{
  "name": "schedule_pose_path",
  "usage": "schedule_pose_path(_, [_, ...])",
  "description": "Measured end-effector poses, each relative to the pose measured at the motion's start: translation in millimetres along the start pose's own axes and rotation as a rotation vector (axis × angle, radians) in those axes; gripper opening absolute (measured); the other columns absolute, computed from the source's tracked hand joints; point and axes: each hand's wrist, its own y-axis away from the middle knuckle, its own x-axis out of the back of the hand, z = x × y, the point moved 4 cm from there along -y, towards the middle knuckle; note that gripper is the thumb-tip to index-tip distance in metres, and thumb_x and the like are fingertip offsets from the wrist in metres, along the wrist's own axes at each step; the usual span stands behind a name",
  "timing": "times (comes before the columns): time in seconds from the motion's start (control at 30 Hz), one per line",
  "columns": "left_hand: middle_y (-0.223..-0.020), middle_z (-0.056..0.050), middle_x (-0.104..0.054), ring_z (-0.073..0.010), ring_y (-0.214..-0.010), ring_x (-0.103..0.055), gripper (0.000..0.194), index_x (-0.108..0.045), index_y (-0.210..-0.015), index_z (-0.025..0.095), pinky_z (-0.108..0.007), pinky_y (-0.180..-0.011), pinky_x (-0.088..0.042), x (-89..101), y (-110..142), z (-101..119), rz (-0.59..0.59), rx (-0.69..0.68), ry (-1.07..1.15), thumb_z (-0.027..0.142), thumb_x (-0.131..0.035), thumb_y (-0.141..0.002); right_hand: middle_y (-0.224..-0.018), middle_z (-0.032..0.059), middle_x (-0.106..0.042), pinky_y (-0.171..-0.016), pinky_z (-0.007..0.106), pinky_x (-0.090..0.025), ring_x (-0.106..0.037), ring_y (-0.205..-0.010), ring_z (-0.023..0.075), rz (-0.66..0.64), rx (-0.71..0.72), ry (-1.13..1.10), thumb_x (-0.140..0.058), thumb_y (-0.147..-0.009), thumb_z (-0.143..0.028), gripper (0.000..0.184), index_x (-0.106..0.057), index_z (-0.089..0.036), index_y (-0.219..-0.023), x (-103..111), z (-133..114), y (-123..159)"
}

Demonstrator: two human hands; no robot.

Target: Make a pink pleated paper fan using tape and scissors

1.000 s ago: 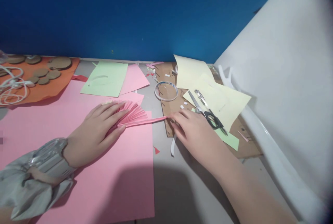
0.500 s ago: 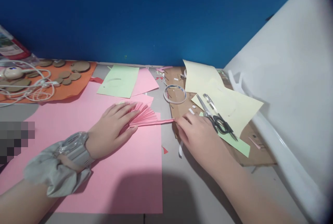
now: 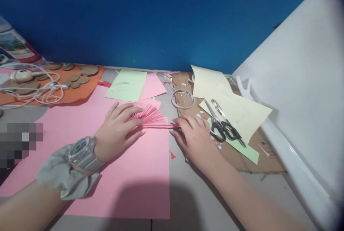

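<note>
A pink pleated paper fan [image 3: 151, 114] lies partly spread on a large pink sheet [image 3: 139, 173]. From its lower edge a narrow folded strip runs to the right. My left hand [image 3: 118, 127], with a watch and a grey scrunchie at the wrist, holds the gathered side of the fan down, fingers bent over it and the thumb below. My right hand [image 3: 196, 136] pinches the far end of the strip; its fingertips partly cover that end. Close to my right hand are black-handled scissors [image 3: 221, 129] and a clear-bodied craft knife [image 3: 217, 107].
Cream sheets [image 3: 233, 109] and a tape ring [image 3: 182, 99] lie on cardboard [image 3: 264, 163] at right. Green paper [image 3: 129, 84] is behind the fan. At left are orange paper [image 3: 80, 96] with cardboard discs, a white cable [image 3: 48, 91] and a bottle [image 3: 20, 46]. Blue and white walls border the table.
My right hand has shifted slightly left, closer to the fan, its fingers changing position on the strip. The fingers of my left hand have lifted and bent more. The whole view has shifted slightly.
</note>
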Motion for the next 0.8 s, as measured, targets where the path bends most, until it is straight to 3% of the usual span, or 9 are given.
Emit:
schedule_pose_path(0.2, [-0.115,-0.002,-0.060,-0.0271,-0.118,-0.044,0.010,-0.062,-0.085,0.024,-0.053,-0.104,-0.025,-0.1,1.4,4.4,0.068,-0.034,-0.065,0.028,-0.053,-0.083,-0.090,0.0032,-0.059,-0.089,0.038,-0.027,-0.048,-0.089,0.0189,-0.084,-0.020,-0.138,-0.039,-0.093,-0.034,0.023,-0.056,-0.021,-0.085,0.0,5.4,-4.3])
schedule_pose_path(0.5, [-0.115,-0.002,-0.060,-0.0279,-0.116,-0.046,0.010,-0.061,-0.086,0.023,-0.053,-0.101,-0.030,-2.1,1.7,3.0,0.088,-0.051,-0.120,0.025,-0.052,-0.084,-0.088,0.0033,-0.061,-0.085,0.035,-0.029,-0.050,-0.089,0.0177,-0.147,0.032,-0.243,-0.036,-0.095,-0.029,0.023,-0.055,-0.020,-0.085,2.3,-1.7,-5.6])
schedule_pose_path(0.8, [-0.113,-0.003,-0.060,-0.0271,-0.115,-0.044,0.013,-0.063,-0.089,0.024,-0.053,-0.101,-0.031,-3.5,-1.2,3.0,0.057,-0.047,-0.028,0.026,-0.052,-0.084,-0.089,0.0031,-0.061,-0.081,0.033,-0.030,-0.051,-0.088,0.0167,-0.162,0.063,-0.194,-0.037,-0.094,-0.029,0.022,-0.056,-0.020,-0.086,1.0,-2.9,-5.8])
